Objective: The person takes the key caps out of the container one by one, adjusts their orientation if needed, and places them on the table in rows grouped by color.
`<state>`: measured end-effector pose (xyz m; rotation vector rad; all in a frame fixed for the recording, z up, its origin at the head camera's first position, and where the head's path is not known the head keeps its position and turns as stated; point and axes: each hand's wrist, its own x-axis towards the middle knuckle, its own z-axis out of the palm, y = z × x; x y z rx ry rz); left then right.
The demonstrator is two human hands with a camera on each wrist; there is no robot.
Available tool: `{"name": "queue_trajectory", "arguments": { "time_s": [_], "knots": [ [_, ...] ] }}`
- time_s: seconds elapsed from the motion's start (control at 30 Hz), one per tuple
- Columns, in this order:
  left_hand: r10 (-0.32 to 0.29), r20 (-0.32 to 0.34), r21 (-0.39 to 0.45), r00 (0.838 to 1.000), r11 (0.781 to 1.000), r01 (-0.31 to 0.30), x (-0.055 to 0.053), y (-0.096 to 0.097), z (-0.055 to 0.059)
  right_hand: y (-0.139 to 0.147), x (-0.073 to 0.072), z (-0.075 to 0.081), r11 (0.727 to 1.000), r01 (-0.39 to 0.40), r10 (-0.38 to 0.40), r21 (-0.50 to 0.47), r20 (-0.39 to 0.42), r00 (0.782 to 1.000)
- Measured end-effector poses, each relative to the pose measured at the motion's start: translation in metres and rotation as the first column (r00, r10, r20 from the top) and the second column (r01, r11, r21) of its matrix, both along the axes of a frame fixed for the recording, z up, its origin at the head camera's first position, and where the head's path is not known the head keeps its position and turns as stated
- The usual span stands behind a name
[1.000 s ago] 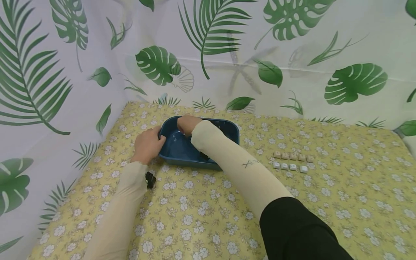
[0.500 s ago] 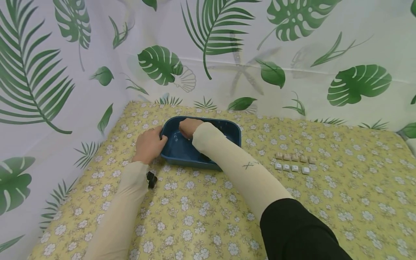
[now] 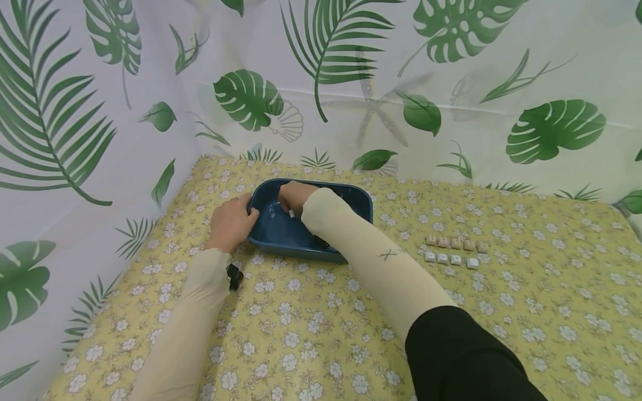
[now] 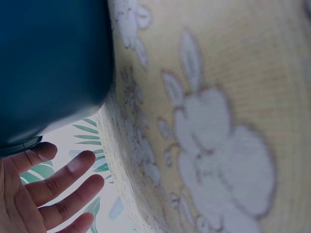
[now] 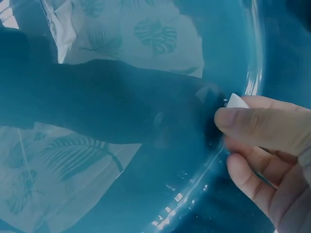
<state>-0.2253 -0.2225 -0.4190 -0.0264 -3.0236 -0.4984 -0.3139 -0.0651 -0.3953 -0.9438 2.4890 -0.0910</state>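
A dark blue basin [image 3: 273, 245] with rounded corners stands near the back of the table. My left hand [image 3: 229, 223] holds its left rim, the thumb hooked over the edge; in the left wrist view the other fingers [image 4: 60, 187] spread loosely outside the basin wall. Inside the basin, my right hand [image 3: 297, 197] pinches a small white piece [image 5: 236, 102] that looks like a keycap, between thumb and index finger. Much of this piece is hidden by the thumb. The basin's bottom [image 5: 160, 170] is glossy and mirrors the arm and the leaf-print cloth.
To the right on the yellow floral tablecloth [image 3: 311, 312] lie two rows of keycaps, beige ones [image 3: 456, 243] behind white ones [image 3: 455, 259]. A white cloth with green leaves [image 3: 371, 55] hangs behind and at the left. My right forearm crosses over the basin's right half.
My right hand has shifted slightly to the right inside the basin, and the white piece now shows below its fingertips. The left hand stays at the rim. The head view has turned slightly.
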Motion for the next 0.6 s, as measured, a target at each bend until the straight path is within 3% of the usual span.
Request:
{"name": "queue_trajectory", "arguments": {
  "time_s": [0.27,0.6],
  "knots": [
    [0.001,0.009,-0.001,1.0,1.0,-0.001,-0.002,0.0,-0.003,0.0,-0.002,0.003,0.994,-0.048,0.05,-0.099,0.015,0.999],
    [0.0,0.022,-0.018,1.0,1.0,0.0,-0.002,0.0,-0.001,0.004,0.001,0.024,0.985,-0.113,0.108,-0.127,-0.044,0.993]
  ]
}}
